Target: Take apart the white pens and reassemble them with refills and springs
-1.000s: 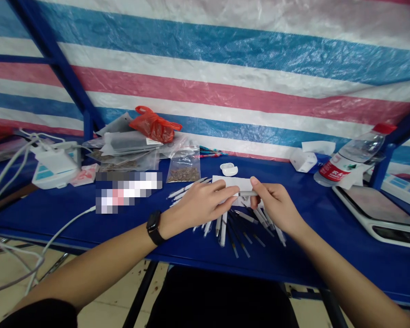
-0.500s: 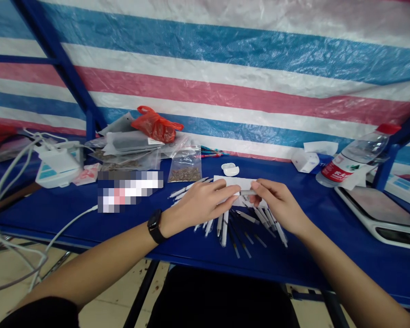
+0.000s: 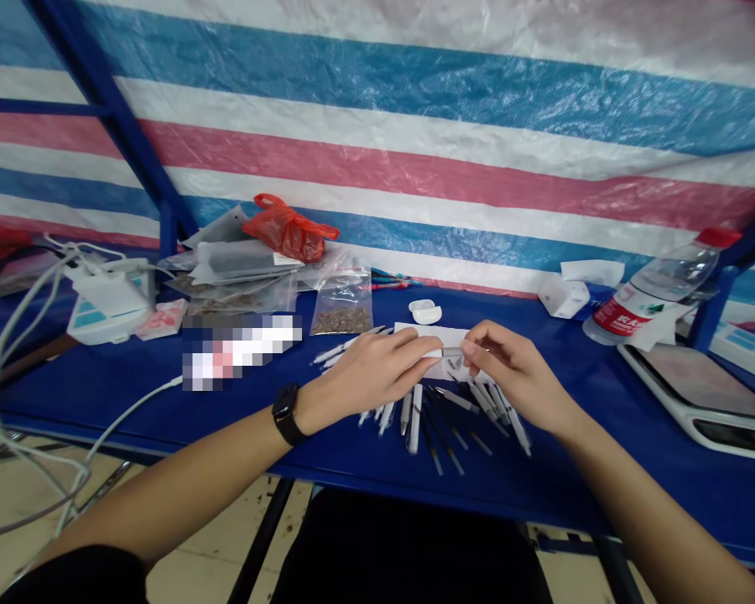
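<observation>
your left hand (image 3: pixel 372 373) and right hand (image 3: pixel 517 377) each pinch one end of a short grey pen barrel (image 3: pixel 451 352). its long axis runs left-right between them, just above the loose pens (image 3: pixel 444 419) on the blue table (image 3: pixel 604 394).

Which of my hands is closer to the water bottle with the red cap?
Right. Both pinch one pen part; the right hand is left of the bottle, the left hand farther left.
</observation>
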Tool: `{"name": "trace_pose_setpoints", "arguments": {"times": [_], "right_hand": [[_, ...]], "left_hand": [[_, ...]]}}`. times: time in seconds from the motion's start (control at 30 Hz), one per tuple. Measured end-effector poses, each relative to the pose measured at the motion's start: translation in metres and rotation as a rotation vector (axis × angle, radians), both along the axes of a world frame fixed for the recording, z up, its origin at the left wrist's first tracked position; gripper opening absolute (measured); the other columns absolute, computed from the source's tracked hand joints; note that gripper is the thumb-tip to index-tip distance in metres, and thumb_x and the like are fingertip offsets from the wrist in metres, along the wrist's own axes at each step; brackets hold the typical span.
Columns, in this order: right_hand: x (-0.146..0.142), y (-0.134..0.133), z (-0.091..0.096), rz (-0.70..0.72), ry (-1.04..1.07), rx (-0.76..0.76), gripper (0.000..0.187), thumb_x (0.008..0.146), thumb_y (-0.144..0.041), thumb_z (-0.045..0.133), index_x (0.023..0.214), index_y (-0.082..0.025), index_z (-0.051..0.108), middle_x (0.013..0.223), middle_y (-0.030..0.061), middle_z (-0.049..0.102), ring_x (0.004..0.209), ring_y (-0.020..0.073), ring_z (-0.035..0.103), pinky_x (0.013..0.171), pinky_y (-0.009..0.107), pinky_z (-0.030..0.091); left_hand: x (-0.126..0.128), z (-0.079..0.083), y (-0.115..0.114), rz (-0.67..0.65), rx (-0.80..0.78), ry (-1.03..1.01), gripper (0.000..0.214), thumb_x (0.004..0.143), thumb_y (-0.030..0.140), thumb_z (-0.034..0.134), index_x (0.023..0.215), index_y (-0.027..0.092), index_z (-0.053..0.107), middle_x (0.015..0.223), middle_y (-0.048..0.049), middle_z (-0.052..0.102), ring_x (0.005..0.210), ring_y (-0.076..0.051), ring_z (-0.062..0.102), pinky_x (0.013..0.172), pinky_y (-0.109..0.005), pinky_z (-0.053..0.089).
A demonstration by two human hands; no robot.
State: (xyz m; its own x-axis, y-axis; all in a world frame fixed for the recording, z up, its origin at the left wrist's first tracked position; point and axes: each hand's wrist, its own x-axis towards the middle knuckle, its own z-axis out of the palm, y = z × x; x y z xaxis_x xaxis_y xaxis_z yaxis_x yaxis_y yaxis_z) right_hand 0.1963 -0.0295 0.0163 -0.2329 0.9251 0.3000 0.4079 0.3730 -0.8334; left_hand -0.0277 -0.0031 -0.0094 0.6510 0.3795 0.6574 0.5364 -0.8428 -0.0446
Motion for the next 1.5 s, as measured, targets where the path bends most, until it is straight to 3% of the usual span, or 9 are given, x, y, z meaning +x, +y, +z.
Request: {"name": "trace_pose_setpoints", "arguments": {"times": [0.2,0.4,0.53,0.73,0.9,1.03,1.1,1.23,1.5], "right_hand": [[-0.002,0.0,0.0,-0.037,-0.084,-0.052,0.066,0.089,-0.078,0.049,0.056,-0.02,0.053,0.048,-0.0027,0.045,0.045,0.0113,0.038,0.047,0.027,0.031],[-0.003,0.0,0.001,-0.01,-0.029,-0.012,0.06,0.089,-0.075,0.052,0.063,-0.021,0.054,0.056,-0.0017,0.05,0.053,0.0134,0.045,0.052,0.027,0.036],[-0.004,-0.001,-0.001,-0.014,-0.029,0.037,0.058,0.091,-0.072,0.055,0.062,-0.021,0.051,0.054,-0.0034,0.047,0.052,0.0117,0.04,0.052,0.026,0.034],[-0.011,0.001,-0.005,-0.016,0.112,-0.124,0.061,0.085,-0.074,0.06,0.057,-0.021,0.05,0.048,-0.004,0.043,0.045,0.0111,0.039,0.048,0.026,0.035],[0.005,0.006,0.003,-0.035,0.186,-0.215,0.057,0.086,-0.075,0.058,0.076,-0.02,0.068,0.061,0.0012,0.059,0.053,0.015,0.054,0.053,0.028,0.046],[0.037,0.017,0.01,-0.193,0.156,-0.147,0.051,0.082,-0.071,0.066,0.072,-0.021,0.07,0.063,0.0026,0.06,0.055,0.017,0.056,0.053,0.03,0.046],[0.051,0.022,0.01,-0.283,0.136,-0.135,0.05,0.08,-0.071,0.069,0.069,-0.022,0.07,0.063,0.0035,0.061,0.055,0.0181,0.056,0.053,0.032,0.046],[0.066,0.033,0.005,-0.441,0.098,-0.123,0.053,0.076,-0.077,0.067,0.065,-0.025,0.07,0.058,0.0043,0.06,0.054,0.0205,0.055,0.052,0.034,0.045],[0.07,0.042,0.004,-0.477,0.02,-0.155,0.05,0.08,-0.074,0.063,0.064,-0.027,0.071,0.056,0.0058,0.06,0.053,0.0227,0.058,0.05,0.035,0.048]], "left_hand": [[0.002,-0.004,-0.001,-0.041,0.062,-0.012,0.034,0.11,0.033,0.033,0.113,0.017,0.063,0.082,-0.0023,0.069,0.069,-0.014,0.068,0.058,-0.024,0.048],[0.001,-0.002,0.001,0.017,0.037,0.041,0.036,0.11,0.034,0.031,0.118,0.018,0.063,0.085,-0.0025,0.067,0.07,-0.013,0.066,0.056,-0.021,0.046],[-0.003,0.002,0.001,0.036,0.126,0.075,0.034,0.11,0.031,0.034,0.125,0.02,0.062,0.08,0.0013,0.062,0.062,-0.01,0.06,0.052,-0.021,0.042],[-0.003,0.005,0.0,0.065,0.266,0.145,0.027,0.107,0.02,0.041,0.124,0.018,0.062,0.076,0.0016,0.059,0.062,-0.011,0.058,0.051,-0.023,0.041],[-0.02,0.02,0.012,0.156,0.062,0.125,0.026,0.106,0.029,0.043,0.114,0.018,0.065,0.078,-0.0003,0.066,0.066,-0.014,0.065,0.053,-0.024,0.043],[-0.048,0.028,0.022,0.35,-0.161,0.113,0.021,0.102,0.028,0.047,0.099,0.019,0.066,0.081,-0.0003,0.074,0.065,-0.016,0.068,0.053,-0.025,0.042],[-0.058,0.024,0.023,0.427,-0.185,0.132,0.019,0.099,0.028,0.05,0.092,0.02,0.066,0.073,0.0004,0.072,0.055,-0.016,0.065,0.049,-0.026,0.038],[-0.063,0.008,0.021,0.436,-0.29,0.154,0.021,0.098,0.023,0.047,0.085,0.021,0.065,0.07,0.0026,0.069,0.054,-0.014,0.063,0.048,-0.025,0.039],[-0.058,-0.008,0.022,0.437,-0.209,0.053,0.03,0.103,0.025,0.044,0.092,0.021,0.072,0.071,-0.0003,0.063,0.056,-0.012,0.062,0.05,-0.023,0.046]]}}
